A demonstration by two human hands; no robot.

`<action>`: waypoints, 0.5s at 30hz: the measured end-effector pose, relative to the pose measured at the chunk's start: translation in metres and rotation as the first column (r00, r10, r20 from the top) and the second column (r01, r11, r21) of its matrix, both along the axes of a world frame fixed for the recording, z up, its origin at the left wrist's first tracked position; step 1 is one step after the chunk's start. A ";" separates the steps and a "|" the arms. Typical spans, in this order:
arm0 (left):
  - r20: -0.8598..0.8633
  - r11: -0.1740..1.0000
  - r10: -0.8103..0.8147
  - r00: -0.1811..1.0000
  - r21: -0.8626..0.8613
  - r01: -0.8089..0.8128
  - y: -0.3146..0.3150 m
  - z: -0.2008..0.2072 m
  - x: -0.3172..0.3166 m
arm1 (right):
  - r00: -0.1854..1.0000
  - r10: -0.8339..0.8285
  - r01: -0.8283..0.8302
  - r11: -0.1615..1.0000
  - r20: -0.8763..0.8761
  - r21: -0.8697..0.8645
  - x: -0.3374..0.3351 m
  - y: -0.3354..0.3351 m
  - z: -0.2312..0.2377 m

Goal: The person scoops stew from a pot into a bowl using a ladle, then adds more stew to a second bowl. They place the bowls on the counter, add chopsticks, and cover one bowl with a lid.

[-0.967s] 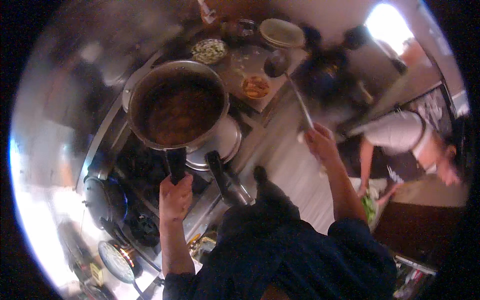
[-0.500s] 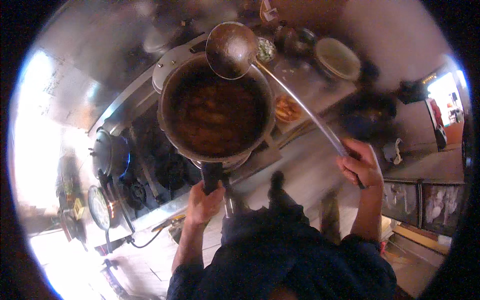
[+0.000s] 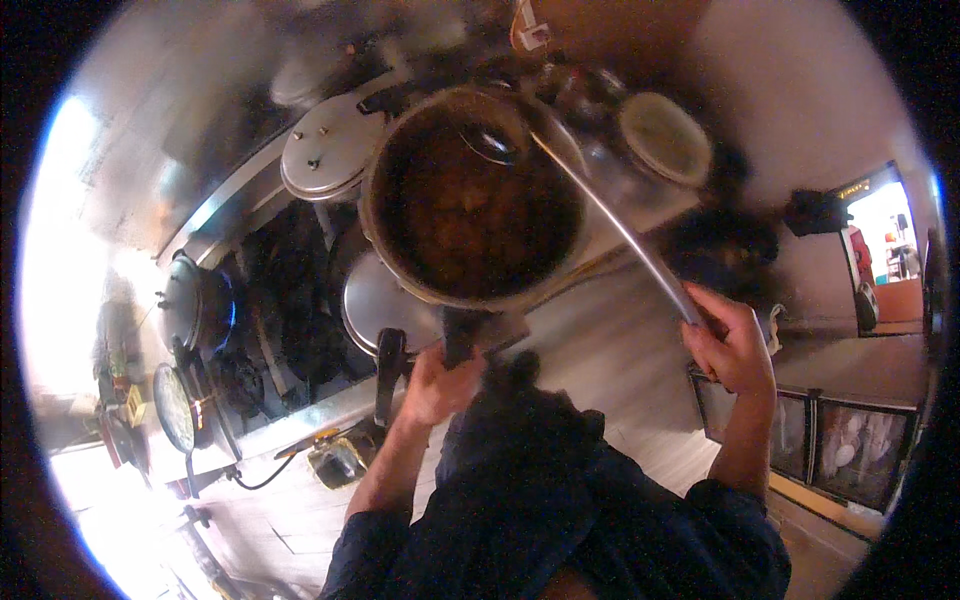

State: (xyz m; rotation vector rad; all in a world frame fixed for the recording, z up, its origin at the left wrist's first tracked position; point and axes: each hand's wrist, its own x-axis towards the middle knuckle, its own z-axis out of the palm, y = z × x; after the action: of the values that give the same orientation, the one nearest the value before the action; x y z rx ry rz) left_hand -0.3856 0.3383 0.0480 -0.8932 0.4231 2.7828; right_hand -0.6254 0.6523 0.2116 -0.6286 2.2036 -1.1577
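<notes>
A deep, wide pot with dark brown food in it is held up in front of me. My left hand is closed round the pot's black handle. In my right hand, fingers wrapped, is the end of a long-handled metal ladle. Its bowl is inside the pot near the far rim, partly lost in shadow. Left of the pot's base, a round silver vessel or lid with a black handle shows; the pot covers part of it.
On the left, a stove carries a lidded cooker beside a blue flame. Nearer stands a round pan. A grey lid lies beyond the burners. At the far right of the counter is an oval basin.
The pot has shifted right, uncovering more of the grey lid and the silver round piece. The ladle's bowl has gone from over the far rim down into the pot.
</notes>
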 end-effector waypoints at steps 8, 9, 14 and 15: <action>-0.178 0.959 -0.019 0.984 -0.280 -0.032 0.002 -0.042 -0.084 | 0.989 -0.052 0.058 0.997 -0.135 0.041 0.004 0.014 0.013; -0.063 0.929 -0.024 0.998 -0.370 -0.001 0.002 -0.034 -0.097 | 0.987 -0.048 0.053 0.998 -0.154 0.025 -0.002 0.013 0.008; 0.008 0.670 -0.071 0.997 -0.740 0.054 0.012 0.011 -0.100 | 0.993 -0.025 0.021 0.999 -0.113 -0.034 -0.047 0.032 -0.014; 0.117 0.597 -0.100 0.988 -0.787 0.154 0.020 0.015 -0.097 | 0.995 -0.012 0.007 0.999 -0.100 -0.046 -0.060 0.037 -0.020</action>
State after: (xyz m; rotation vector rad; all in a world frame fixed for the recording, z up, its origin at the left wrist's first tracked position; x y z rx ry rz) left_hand -0.4827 0.3586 0.0628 -1.0193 1.7403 2.3518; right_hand -0.6850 0.6892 0.1915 -0.7102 2.2713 -1.2080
